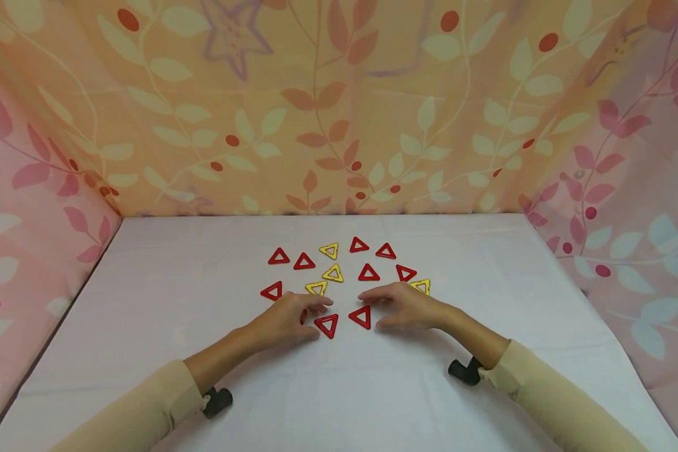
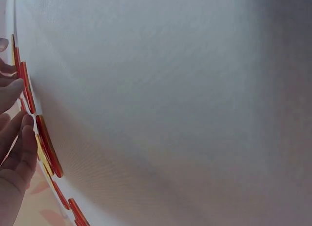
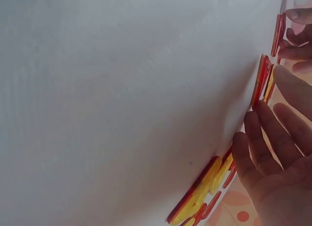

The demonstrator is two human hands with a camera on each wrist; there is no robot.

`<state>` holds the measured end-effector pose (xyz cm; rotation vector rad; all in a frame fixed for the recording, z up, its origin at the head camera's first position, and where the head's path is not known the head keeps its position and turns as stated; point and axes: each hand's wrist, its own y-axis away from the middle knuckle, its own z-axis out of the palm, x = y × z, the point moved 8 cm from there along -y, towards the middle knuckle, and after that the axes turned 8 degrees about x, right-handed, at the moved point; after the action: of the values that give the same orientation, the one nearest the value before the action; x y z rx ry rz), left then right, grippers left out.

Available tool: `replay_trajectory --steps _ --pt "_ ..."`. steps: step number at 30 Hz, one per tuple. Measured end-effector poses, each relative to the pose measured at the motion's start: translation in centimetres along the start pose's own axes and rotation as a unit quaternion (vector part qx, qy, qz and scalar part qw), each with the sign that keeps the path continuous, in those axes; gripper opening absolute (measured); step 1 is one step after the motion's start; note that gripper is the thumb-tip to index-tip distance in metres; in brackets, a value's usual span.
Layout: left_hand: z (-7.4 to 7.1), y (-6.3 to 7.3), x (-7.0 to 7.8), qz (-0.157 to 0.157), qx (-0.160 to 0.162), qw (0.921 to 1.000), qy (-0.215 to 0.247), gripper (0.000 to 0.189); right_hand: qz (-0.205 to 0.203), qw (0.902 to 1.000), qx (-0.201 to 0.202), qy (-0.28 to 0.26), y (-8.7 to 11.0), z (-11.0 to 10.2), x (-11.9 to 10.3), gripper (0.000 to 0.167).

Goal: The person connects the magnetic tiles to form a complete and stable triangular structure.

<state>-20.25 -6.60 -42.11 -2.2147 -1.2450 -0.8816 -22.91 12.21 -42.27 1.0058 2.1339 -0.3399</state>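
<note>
Red and yellow triangular frames lie flat on a white-covered table. My left hand [image 1: 288,319] is low over the table, fingers loosely bent, its thumb and fingertips beside a red triangle [image 1: 327,326]. Another red triangle [image 1: 302,316] shows partly behind that hand. Opposite, my right hand [image 1: 409,307] has its fingers spread and relaxed, fingertips toward a second red triangle [image 1: 361,317]. In the right wrist view, the right fingers [image 3: 268,148] hold nothing. The left wrist view catches the left fingers [image 2: 22,153] at its edge. A yellow triangle [image 1: 421,287] is partly covered by the right hand.
Beyond the hands lie several more red triangles [image 1: 368,273] and a few yellow ones [image 1: 329,250]. The white tablecloth [image 1: 147,282] extends on both sides. A floral curtain [image 1: 339,125] stands at the back. Each wrist carries a black camera mount [image 1: 217,402].
</note>
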Motion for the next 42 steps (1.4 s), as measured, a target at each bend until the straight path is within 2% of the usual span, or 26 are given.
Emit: replay_trajectory --steps 6,18,25,42 --pt "0.6 -0.2 -0.3 0.007 -0.014 0.9999 0.004 0.046 -0.004 0.9998 0.004 0.019 -0.2 0.3 -0.1 0.052" --pt "0.9 -0.6 -0.2 0.001 -0.007 1.0000 0.002 0.047 -0.030 0.9976 0.009 0.062 -0.7 0.7 -0.9 0.046" --pt "0.9 -0.7 -0.1 -0.005 0.002 1.0000 0.001 0.048 -0.021 0.9973 0.006 0.070 -0.9 1.0 -0.8 0.044" --pt "1.0 -1.0 0.1 -0.011 0.008 0.9999 0.000 0.050 -0.034 0.9961 0.006 0.081 -1.4 1.6 -0.8 0.032"
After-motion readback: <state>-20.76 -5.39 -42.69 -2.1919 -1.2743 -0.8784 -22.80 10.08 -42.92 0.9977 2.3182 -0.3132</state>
